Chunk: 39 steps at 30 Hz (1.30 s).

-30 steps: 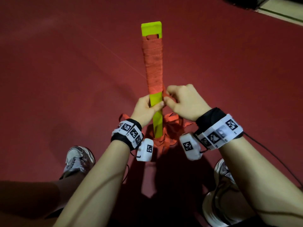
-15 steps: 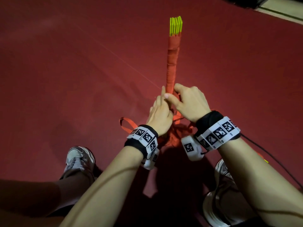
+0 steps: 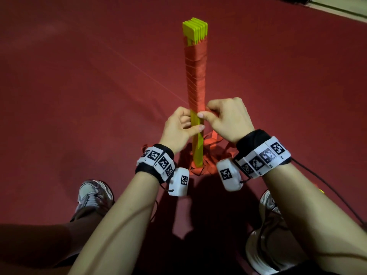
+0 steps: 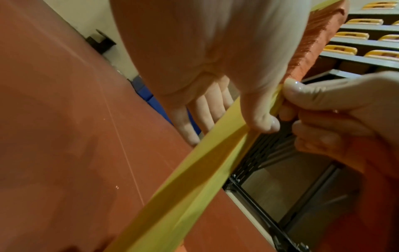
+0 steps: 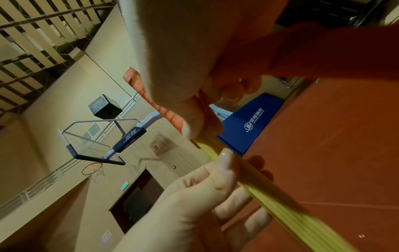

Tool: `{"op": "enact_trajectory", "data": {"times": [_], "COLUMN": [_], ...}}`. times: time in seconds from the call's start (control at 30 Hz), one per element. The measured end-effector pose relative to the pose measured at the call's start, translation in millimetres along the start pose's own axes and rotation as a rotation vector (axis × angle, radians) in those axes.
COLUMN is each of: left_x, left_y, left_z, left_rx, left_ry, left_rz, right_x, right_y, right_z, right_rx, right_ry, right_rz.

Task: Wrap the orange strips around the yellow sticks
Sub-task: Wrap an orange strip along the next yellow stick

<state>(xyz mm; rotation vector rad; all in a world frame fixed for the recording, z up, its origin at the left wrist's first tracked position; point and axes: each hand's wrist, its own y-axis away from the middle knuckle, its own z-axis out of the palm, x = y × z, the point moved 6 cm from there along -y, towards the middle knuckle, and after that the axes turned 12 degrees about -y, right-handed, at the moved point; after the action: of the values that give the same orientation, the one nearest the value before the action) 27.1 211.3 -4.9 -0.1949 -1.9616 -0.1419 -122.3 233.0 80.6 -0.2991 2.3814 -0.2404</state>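
The bundle of yellow sticks (image 3: 197, 139) is held by the left hand (image 3: 178, 129), long axis running 6 to 12 o'clock. The orange strip (image 3: 195, 76) is pinched by the right hand (image 3: 228, 118) at the wrap's lower edge; bare sticks lie toward 6 o'clock.

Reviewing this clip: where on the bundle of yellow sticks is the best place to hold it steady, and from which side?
Grip the bare yellow section just below the wrapped orange part, from the left, as the left hand does. The bundle stands upright, and this leaves the wrap edge free for the right hand.
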Motion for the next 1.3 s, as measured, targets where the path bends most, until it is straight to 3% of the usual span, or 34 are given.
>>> {"op": "enact_trajectory", "data": {"times": [0.23,0.37,0.5,0.7,0.9,1.03,1.17,1.3], "left_x": [9,4,4,10,12,20,44,63], "left_y": [2,3,1,7,16,15,12,10], "left_z": [-4,-4,1,7,3,0,-8,-26], "left_rx": [0.102,0.144,0.159,0.206,0.208,0.182,0.11,0.134], "left_ry": [-0.071,-0.186,-0.459,-0.463,0.056,0.244,0.386,0.448], "left_rz": [0.04,-0.021,-0.053,-0.077,-0.087,-0.042,-0.014,-0.012], "right_x": [-3,-6,-16,-19,-10,-8,4,13], "right_y": [-2,0,3,13,13,3,-9,-14], "right_z": [-3,-8,10,21,22,4,-22,-39], "right_rx": [0.046,0.078,-0.014,0.042,-0.024,-0.009,0.009,0.001], "right_ry": [-0.092,-0.216,-0.035,0.175,-0.082,-0.128,0.019,0.163], "right_rz": [-0.017,-0.024,-0.001,0.038,-0.08,-0.095,-0.033,0.033]}}
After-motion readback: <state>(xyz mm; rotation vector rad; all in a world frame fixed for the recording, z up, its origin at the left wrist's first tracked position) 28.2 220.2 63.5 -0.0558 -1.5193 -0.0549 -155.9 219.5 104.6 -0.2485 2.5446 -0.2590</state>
